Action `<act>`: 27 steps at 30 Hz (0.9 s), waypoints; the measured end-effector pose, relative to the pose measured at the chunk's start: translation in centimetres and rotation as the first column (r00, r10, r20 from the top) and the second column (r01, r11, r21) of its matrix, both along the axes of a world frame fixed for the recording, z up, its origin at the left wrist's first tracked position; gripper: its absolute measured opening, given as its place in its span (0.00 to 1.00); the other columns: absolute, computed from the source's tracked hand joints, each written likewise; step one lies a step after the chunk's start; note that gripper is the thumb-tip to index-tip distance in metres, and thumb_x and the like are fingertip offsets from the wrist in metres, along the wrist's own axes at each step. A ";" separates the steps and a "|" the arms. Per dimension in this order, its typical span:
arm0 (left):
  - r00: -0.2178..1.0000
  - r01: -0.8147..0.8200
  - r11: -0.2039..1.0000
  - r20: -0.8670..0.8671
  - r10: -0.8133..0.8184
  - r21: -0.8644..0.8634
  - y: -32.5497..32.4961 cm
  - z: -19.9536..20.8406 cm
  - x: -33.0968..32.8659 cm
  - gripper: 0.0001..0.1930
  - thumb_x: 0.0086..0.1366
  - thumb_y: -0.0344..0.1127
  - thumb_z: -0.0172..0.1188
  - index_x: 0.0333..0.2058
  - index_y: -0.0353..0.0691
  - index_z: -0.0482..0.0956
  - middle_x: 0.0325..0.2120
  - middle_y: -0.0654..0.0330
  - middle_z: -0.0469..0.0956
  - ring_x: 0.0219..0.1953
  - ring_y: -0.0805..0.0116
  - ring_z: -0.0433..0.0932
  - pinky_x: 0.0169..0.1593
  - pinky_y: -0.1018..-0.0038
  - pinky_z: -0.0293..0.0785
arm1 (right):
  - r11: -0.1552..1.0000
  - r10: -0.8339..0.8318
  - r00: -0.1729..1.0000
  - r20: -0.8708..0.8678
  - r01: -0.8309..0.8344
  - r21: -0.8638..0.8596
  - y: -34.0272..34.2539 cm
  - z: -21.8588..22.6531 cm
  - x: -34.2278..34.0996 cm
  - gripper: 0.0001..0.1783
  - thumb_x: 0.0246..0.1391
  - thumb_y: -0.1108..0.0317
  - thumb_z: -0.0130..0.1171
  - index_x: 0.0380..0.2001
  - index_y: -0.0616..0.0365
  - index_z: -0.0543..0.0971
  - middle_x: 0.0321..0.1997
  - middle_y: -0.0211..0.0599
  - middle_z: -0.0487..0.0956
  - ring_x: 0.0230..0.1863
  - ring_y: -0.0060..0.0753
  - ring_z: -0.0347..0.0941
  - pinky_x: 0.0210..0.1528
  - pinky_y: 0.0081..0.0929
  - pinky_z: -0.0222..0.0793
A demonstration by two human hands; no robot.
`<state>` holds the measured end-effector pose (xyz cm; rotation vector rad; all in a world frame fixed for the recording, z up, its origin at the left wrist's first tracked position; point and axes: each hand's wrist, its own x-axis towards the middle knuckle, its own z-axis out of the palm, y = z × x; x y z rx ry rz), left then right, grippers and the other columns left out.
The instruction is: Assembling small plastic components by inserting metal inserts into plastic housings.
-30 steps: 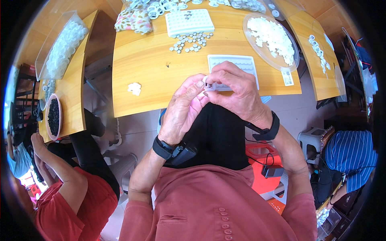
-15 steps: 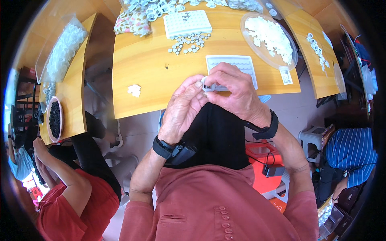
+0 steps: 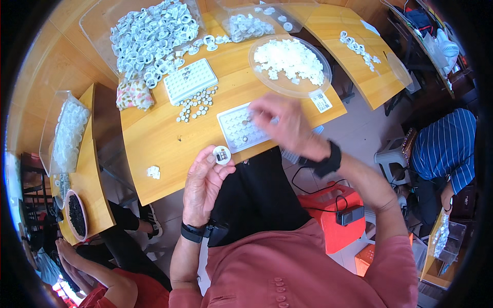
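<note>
My left hand (image 3: 201,179) pinches a small round white plastic housing (image 3: 222,155) between thumb and fingers, just off the table's front edge. Its open face shows dark and metallic parts inside. Over the right part of a white moulded tray (image 3: 224,122) hovers my right hand (image 3: 287,126), smeared by motion. Its fingertips are blurred, so whether they hold anything cannot be seen. A few small dark round pieces (image 3: 245,138) lie in the tray, beside that hand.
Small silver round pieces (image 3: 196,104) lie loose by a second white tray (image 3: 191,82). Behind are a heap of white housings (image 3: 154,33) and a round clear tub (image 3: 255,72) of white pieces. A small white pile (image 3: 153,172) sits front left. Co-workers sit at both sides.
Both hands were together at the housing; my right hand has left it and moved over the tray. My left hand keeps the housing, its open face now visible. The view has shifted.
</note>
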<state>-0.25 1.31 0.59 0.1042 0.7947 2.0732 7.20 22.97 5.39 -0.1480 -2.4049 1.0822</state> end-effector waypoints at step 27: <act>0.995 0.091 0.991 0.035 -0.095 0.100 1.5 -0.6 -0.2 0.14 0.67 0.32 0.47 0.48 0.29 0.67 0.40 0.48 0.75 0.39 0.60 0.78 0.45 0.68 0.77 | 0.940 -0.166 0.936 0.311 0.246 -0.238 8.7 1.3 -3.6 0.07 0.53 0.71 0.56 0.34 0.61 0.79 0.30 0.31 0.80 0.32 0.22 0.77 0.31 0.19 0.71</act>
